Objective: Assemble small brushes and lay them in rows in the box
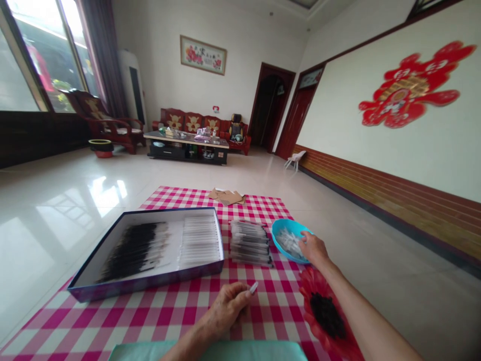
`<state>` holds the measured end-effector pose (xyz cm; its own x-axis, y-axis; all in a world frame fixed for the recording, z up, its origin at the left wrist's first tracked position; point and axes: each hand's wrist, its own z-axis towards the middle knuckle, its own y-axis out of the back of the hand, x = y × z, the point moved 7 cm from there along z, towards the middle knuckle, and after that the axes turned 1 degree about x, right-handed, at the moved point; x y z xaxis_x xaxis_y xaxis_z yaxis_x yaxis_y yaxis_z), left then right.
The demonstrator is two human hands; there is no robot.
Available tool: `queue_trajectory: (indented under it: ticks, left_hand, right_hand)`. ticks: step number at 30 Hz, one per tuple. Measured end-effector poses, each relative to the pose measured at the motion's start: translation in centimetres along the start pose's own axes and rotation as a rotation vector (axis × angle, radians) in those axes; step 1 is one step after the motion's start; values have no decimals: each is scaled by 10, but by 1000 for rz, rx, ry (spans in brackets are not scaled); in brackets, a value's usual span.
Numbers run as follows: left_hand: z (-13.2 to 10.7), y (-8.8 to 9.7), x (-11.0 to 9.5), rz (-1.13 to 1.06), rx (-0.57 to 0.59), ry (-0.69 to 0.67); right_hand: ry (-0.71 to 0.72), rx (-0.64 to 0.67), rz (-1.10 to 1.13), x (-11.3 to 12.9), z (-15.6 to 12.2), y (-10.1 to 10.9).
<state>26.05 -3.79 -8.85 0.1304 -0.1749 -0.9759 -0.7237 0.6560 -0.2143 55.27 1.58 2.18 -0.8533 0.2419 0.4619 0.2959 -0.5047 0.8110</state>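
Blue plastic bowl point(284, 242) under open right hand point(313, 249) — left hand point(226, 310) pinching white piece point(254, 287)

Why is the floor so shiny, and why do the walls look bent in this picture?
In the head view, daylight from the window washes out to white and leaves bright glare on the glossy floor tiles; the brown wall panelling looks stretched and slanted toward the edge, probably from a wide lens.

Red wooden sofa point(184, 122); coffee table point(188, 142); red wall papercut point(409, 85).
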Motion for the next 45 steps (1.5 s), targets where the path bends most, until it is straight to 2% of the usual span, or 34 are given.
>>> queue_trajectory:
  ticks: [2, 5, 8, 11, 14, 17, 22, 24, 25, 27, 29, 31, 32, 34, 37, 41, 45]
  left_hand:
    - [0, 0, -1, -13, 4, -2]
    - [1, -1, 0, -38, 7, -7]
    - [2, 0, 2, -50, -10, 9]
    - [2, 0, 3, -65, -25, 25]
    - [1, 0, 0, -64, -20, 14]
    - [0, 2, -2, -53, -26, 13]
    - [-6, -1, -1, -15, -9, 43]
    - [-9, -2, -14, 55, 27, 20]
    - [-10, -1, -27, 121, 30, -25]
    - [-11, 12, -63, 325, -26, -174]
    - [-10, 34, -105, 636, -160, -342]
    - [-6, 64, -135, 973, -336, -396]
    - [-1, 79, -142, 1136, -401, -357]
    - [12, 107, -142, 1389, -440, -222]
    - [27, 133, -127, 1482, -419, -125]
    - [35, 142, -110, 1522, -394, -93]
    - [34, 140, -113, 1559, -384, -103]
  right_hand:
    - [40, -13, 0, 8, -5, 0]
    - [145, -5, 49, 35, -25, -3]
    - [265, 20, 137, 72, -64, -13]
    - [320, 43, 241, 99, -109, -31]
    - [195, 64, 501, 99, -142, -52]
    - [96, 68, 591, 88, -160, -69]
    - [70, 74, 630, 75, -165, -79]
    - [68, 82, 633, 73, -164, -81]
    - [71, 81, 631, 72, -163, -82]
    - [83, 67, 622, 72, -163, -82]
    - [103, 51, 615, 73, -164, -82]
    - [133, 43, 601, 74, -165, -83]
    - [152, 39, 589, 75, -166, -84]
    - [198, 25, 549, 75, -166, -85]
    - [279, -21, 466, 76, -167, -86]
    - [392, -134, 340, 78, -167, -83]
    - [490, -177, 190, 85, -167, -88]
